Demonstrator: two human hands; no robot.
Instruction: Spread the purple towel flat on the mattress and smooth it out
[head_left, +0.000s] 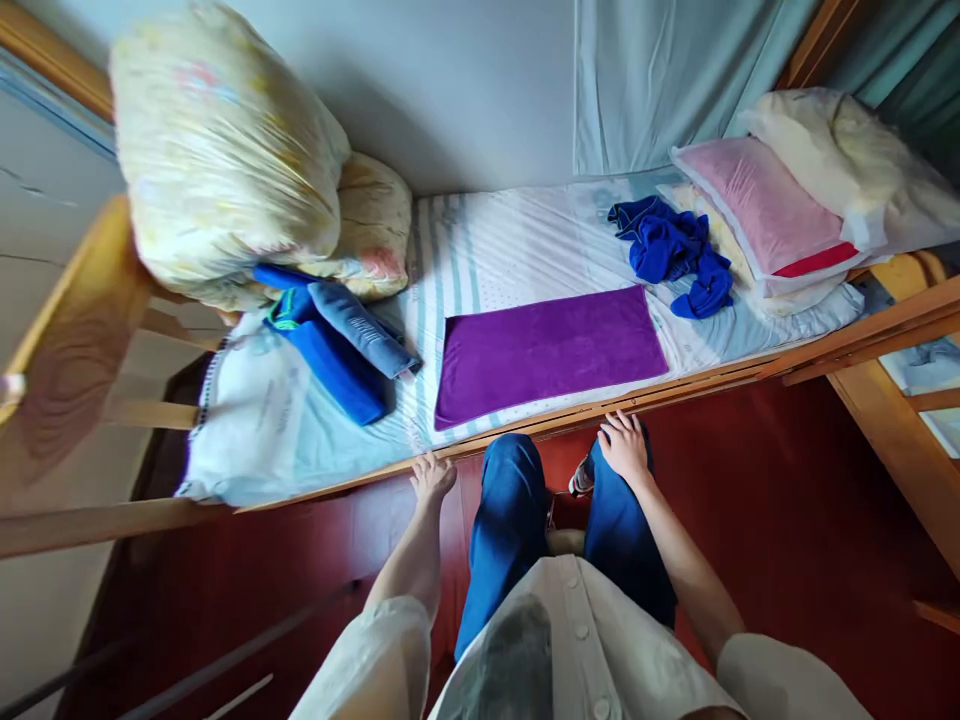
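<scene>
A purple towel (550,350) lies folded flat on the striped mattress (487,250), close to the wooden bed rail (675,390). My left hand (432,476) hangs just below the rail at the towel's near left corner, fingers together, holding nothing. My right hand (623,443) rests on my right knee beside the rail, fingers spread, empty. A crumpled blue cloth (670,252) sits behind the towel to the right. Folded blue clothes (337,340) lie to the left.
A large bagged quilt (217,150) and a cushion (371,225) fill the bed's left end. Pink and cream pillows (780,200) are stacked at the right end. A wooden ladder frame (900,430) stands to the right. The floor (787,520) is dark red.
</scene>
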